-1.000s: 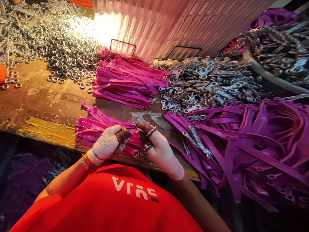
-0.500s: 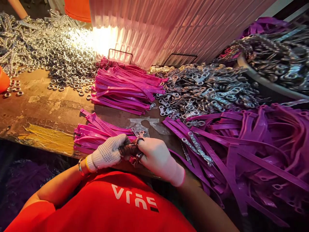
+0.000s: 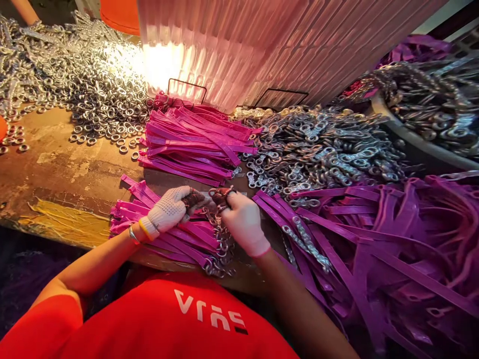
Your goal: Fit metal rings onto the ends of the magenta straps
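Observation:
My left hand (image 3: 170, 208), in a white dotted glove with dark fingertips, is closed over a small pile of pink straps (image 3: 145, 195). Opposite it, my right hand (image 3: 243, 219) wears a white glove, also dark at the fingertips, with its fingers pinched together. A small gap separates the two hands, and whatever sits in their fingers is too small and hidden to name. Metal links and rings (image 3: 220, 249) lie at the right ends of the straps, just below my right hand.
Behind my hands lies a larger stack of pink straps (image 3: 190, 142). Metal rings (image 3: 112, 107) are heaped at the left, metal links (image 3: 318, 144) at the right. Loose purple straps (image 3: 374, 234) spread beside my right arm. A corrugated translucent sheet (image 3: 262, 45) stands at the back.
Both hands have moved up and away from my body, onto the small strap pile. The metal ends at the pile's right now show below them.

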The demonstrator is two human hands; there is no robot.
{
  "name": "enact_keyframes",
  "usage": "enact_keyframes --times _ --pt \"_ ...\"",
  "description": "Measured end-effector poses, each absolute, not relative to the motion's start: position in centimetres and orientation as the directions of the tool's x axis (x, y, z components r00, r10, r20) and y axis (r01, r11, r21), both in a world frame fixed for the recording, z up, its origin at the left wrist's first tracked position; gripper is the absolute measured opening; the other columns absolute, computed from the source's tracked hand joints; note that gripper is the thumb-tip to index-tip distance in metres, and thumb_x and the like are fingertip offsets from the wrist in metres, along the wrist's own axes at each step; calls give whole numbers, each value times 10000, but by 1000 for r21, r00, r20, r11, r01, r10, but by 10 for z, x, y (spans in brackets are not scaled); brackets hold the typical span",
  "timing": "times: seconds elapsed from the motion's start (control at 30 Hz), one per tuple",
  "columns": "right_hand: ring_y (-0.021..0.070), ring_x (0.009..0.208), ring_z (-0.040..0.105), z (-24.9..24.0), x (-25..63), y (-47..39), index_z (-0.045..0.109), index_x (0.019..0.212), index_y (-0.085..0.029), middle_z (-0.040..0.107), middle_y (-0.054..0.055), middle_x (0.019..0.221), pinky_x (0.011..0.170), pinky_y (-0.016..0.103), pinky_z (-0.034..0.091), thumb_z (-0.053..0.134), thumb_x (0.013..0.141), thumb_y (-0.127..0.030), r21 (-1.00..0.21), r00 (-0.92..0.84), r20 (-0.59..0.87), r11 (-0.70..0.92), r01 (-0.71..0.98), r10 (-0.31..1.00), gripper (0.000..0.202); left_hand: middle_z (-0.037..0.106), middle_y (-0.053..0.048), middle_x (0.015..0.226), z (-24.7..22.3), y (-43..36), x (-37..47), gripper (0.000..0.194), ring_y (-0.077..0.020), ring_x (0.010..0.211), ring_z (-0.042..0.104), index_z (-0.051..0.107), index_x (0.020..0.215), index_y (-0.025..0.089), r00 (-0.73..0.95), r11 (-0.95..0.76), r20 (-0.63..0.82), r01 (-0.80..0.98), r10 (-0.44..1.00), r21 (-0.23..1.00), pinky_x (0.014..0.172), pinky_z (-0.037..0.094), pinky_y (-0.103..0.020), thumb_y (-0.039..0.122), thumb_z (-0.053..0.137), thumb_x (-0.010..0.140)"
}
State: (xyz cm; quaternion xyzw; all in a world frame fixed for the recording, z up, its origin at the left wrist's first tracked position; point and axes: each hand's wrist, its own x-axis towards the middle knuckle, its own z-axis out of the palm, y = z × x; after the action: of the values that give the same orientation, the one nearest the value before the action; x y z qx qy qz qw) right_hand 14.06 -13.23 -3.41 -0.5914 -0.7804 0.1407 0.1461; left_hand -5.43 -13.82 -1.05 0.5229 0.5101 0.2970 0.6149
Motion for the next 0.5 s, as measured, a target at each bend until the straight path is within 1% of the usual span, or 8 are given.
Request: enact_keyframes --times 0.03,0.1,0.17,0.2,0.27,0.33,0.4,0.5 --pt "238 955 603 -36 141 -120 703 1039 -143 696 133 1071 812 312 432 487 877 -151 -328 -271 49 272 905 961 270 575 3 677 -15 -134 -60 152 -96 532 495 612 847 161 268 160 -245 304 932 939 502 385 -204 138 463 831" --pt "278 1073 564 -40 136 -103 712 1003 -121 636 174 1235 846 346 436 515 828 -111 -178 -342 1 336 925 940 263 654 -34 783 -22 -129 -71 221 -138 701 581 654 853 150 233 -19 -116 508 965 861 669 455 -243 68 469 764" --pt "311 1097 541 -41 129 -94 716 966 -116 586 192 1309 804 370 444 526 814 -110 -46 -391 -55 389 920 919 244 690 -53 836 -28 -130 -80 213 -163 784 604 679 850 146 253 -69 -99 582 962 810 747 461 -267 79 496 764" --pt "319 1076 545 -40 125 -92 716 956 -117 581 197 1303 773 375 445 523 815 -115 1 -393 -80 395 919 916 239 695 -53 821 -29 -133 -84 185 -158 752 603 686 837 144 274 -43 -143 574 951 818 721 459 -261 113 509 791" --pt "316 1030 558 -36 120 -91 716 966 -121 594 199 1244 745 376 446 522 819 -130 45 -367 -122 374 926 922 244 685 -43 745 -27 -142 -87 203 -120 584 552 695 835 142 306 114 -284 473 908 874 567 418 -229 234 517 868" --pt "310 1012 564 -31 118 -90 719 979 -127 611 194 1162 754 373 449 538 810 -149 49 -333 -168 345 937 928 248 685 -38 726 -23 -151 -88 301 -80 435 445 702 909 140 300 336 -415 282 859 899 427 315 -215 377 518 910" --pt "310 1039 558 -30 119 -88 724 966 -132 616 188 1116 776 361 451 553 803 -167 35 -319 -193 331 943 928 239 712 -52 791 -18 -158 -85 376 -56 380 371 696 1011 139 301 494 -492 77 817 866 369 242 -216 468 565 888" --pt "291 1083 549 -35 121 -85 721 953 -141 604 178 1157 801 328 449 546 802 -159 -15 -319 -180 322 947 930 232 737 -73 910 -14 -166 -79 411 -39 381 354 680 1106 148 309 563 -513 -98 801 820 359 224 -209 457 644 838"
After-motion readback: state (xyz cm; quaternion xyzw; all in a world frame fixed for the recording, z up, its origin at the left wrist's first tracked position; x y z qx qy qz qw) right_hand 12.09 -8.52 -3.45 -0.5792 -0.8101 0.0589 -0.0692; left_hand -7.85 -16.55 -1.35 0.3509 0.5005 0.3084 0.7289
